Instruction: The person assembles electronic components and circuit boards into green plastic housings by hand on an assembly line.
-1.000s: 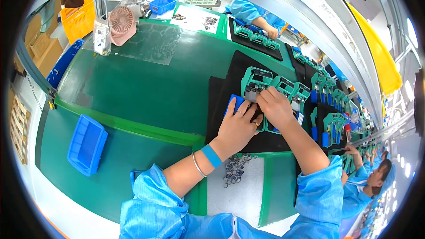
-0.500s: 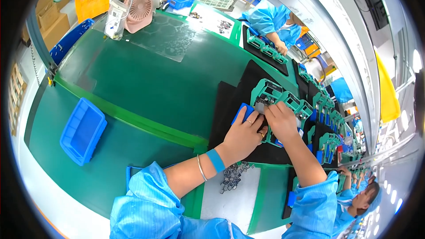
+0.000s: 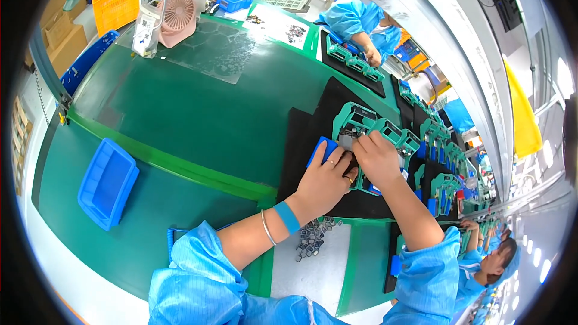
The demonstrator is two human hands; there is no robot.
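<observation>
Several green plastic housings with black openings stand in a row on a black mat ahead of me. My left hand, ringed and banded at the wrist, has its fingers bent around a blue block-like part at the left side of the nearest housing. Against that housing, my right hand pinches close to the left fingertips, and whatever it holds is hidden. A small grey piece shows just beyond my fingers. Both hands cover the lower part of the housing.
A blue tray lies at left on the green table. Small dark square parts are heaped on a white sheet beneath my left forearm. More housings stand at right. Across the table a co-worker's hand touches other housings. A pink fan stands far left.
The whole view has shifted slightly, so the table's things sit a little further left. Both hands stay at the same housing, with only small finger movement.
</observation>
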